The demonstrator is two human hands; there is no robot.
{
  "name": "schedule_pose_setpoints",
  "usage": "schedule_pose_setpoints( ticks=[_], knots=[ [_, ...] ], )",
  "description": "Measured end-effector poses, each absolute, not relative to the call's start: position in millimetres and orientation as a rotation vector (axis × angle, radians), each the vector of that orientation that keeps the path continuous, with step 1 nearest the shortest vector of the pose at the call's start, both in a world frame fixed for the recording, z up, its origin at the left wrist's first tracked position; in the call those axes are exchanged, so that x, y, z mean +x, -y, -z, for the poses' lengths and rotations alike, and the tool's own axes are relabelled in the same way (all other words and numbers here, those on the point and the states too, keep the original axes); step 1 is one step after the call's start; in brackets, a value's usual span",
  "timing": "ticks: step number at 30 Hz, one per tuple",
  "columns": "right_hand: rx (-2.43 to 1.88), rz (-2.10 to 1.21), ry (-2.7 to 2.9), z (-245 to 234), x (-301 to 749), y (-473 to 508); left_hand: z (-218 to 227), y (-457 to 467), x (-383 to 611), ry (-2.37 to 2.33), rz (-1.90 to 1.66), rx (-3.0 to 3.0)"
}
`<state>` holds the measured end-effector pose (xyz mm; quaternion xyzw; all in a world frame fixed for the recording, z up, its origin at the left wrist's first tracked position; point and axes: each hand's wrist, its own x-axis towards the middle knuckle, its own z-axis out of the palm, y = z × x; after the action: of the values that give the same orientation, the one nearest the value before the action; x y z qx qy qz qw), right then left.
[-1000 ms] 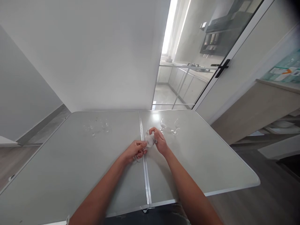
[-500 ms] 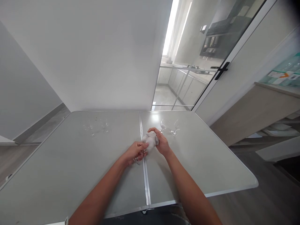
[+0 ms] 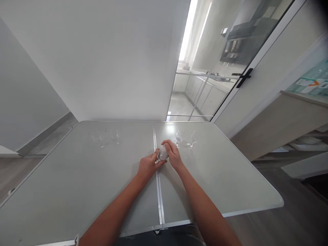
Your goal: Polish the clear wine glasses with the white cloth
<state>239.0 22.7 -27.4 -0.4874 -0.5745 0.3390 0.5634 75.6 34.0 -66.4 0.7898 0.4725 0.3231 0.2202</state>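
Both my hands meet over the centre seam of a grey folding table [image 3: 77, 191]. My right hand [image 3: 174, 156] is curled round a white cloth [image 3: 162, 153] that is bunched over a clear stemmed glass. My left hand [image 3: 147, 166] is closed against the near side of that bundle and grips the glass, most of which is hidden by the cloth and my fingers. Just beyond my right hand two clear stemmed glasses [image 3: 177, 138] [image 3: 192, 140] stand upright on the table.
More small clear glasses [image 3: 115, 136] stand on the far left half of the table. A white wall runs behind it. A glass sliding door [image 3: 243, 77] with a black handle is at the back right, and a wooden counter [image 3: 282, 119] stands to the right.
My left hand has moved up and closer to the cloth, and the glass's foot below it no longer shows. The cloth looks more tightly bunched between both hands.
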Motion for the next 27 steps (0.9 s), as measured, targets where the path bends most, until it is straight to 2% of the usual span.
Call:
schedule_pose_setpoints(
  ticks=[4,8,12,15,17,22,27],
  knots=[
    [-1.129,-1.01,1.155,24.2,237.3,-23.4,60.9,-36.9,70.8,-1.372,-0.852,2.215],
    [-1.08,-1.079,1.156,18.8,238.1,-18.7,49.6,-36.5,69.7,-1.109,-0.841,1.834],
    [-0.956,-1.154,1.145,14.4,239.9,-13.8,43.8,-35.5,70.4,-0.741,-0.495,1.182],
    [-0.924,-1.117,1.13,16.5,241.7,-15.2,42.7,-35.5,72.2,-0.608,-0.337,0.929],
    [-0.966,-1.041,1.168,20.0,242.2,-17.8,43.9,-35.1,74.3,-0.651,-0.399,0.995],
    [-1.164,-0.807,1.337,26.8,236.6,-21.3,55.3,-33.1,77.9,-1.032,-0.846,1.616],
    [-1.137,-0.916,1.191,23.9,229.9,-19.6,58.6,-34.3,74.5,-1.311,-0.995,2.007]
  ],
)
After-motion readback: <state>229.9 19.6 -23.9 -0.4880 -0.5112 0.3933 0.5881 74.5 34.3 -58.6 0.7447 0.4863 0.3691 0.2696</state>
